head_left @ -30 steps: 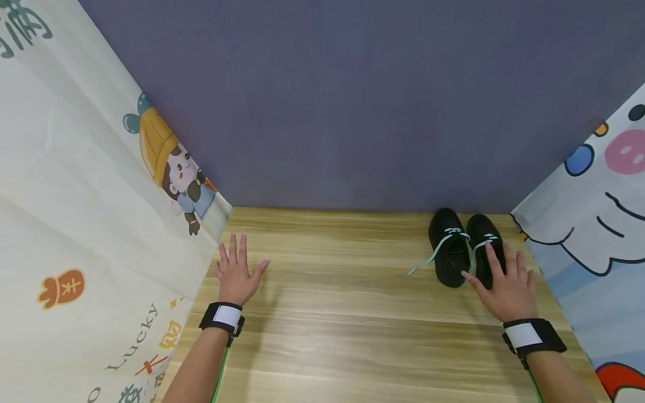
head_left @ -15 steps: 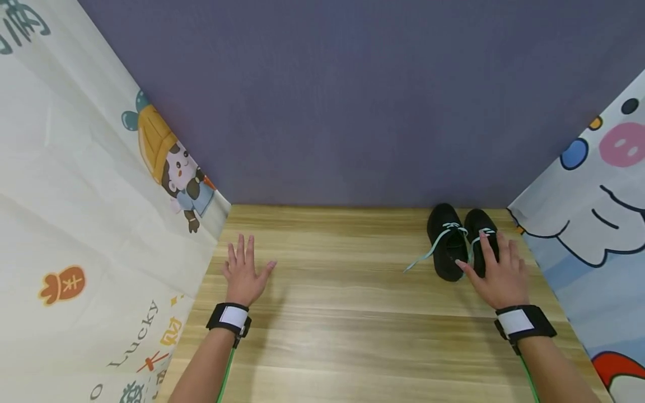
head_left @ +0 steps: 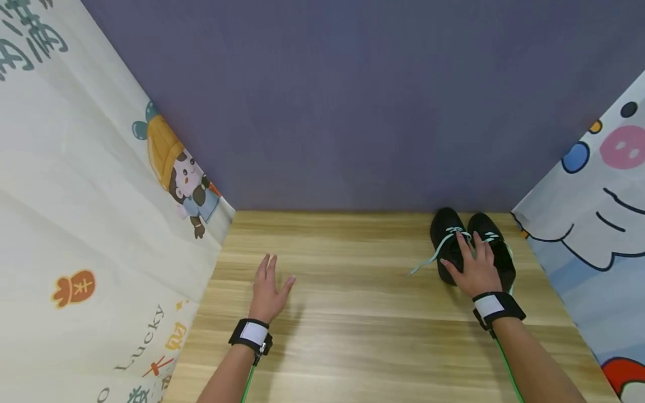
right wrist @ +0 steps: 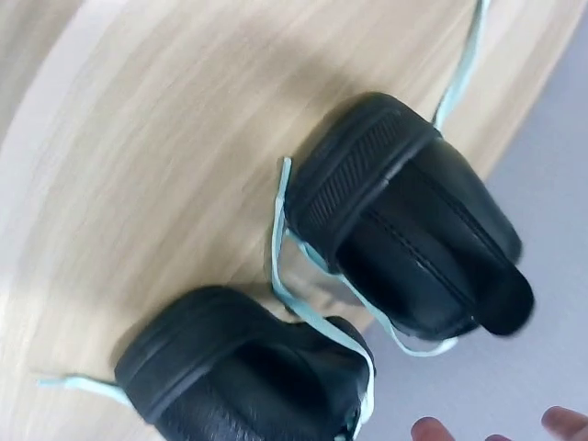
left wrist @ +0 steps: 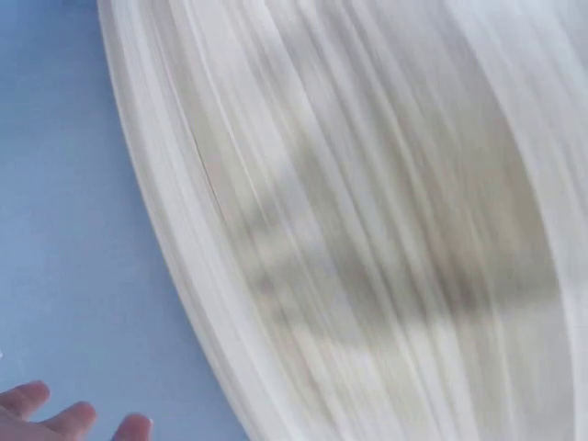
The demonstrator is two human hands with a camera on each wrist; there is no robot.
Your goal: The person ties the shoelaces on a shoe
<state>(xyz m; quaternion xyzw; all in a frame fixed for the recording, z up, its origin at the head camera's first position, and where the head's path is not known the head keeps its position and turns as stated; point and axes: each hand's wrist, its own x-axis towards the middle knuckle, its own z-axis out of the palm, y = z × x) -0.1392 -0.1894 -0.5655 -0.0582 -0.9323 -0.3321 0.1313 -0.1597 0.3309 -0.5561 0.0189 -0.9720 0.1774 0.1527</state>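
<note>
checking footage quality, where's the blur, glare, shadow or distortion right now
Head view: pale sheen on the wooden surface, a soft shadow beside the left hand; left wrist view: wooden surface smeared, its edge bowed, a broad blurry shadow across it; right wrist view: black shoes fairly clear.

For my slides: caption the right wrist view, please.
Two smooth black shoes with aqua laces on a pale wood-grain surface; right hand's fingertips at bottom.

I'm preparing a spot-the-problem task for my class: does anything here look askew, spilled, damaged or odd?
The pale green laces on the black shoes look loose: one end trails across the wooden surface left of the pair, and more lace straggles between the shoes, as if untied. I see no spill or damage.
</note>
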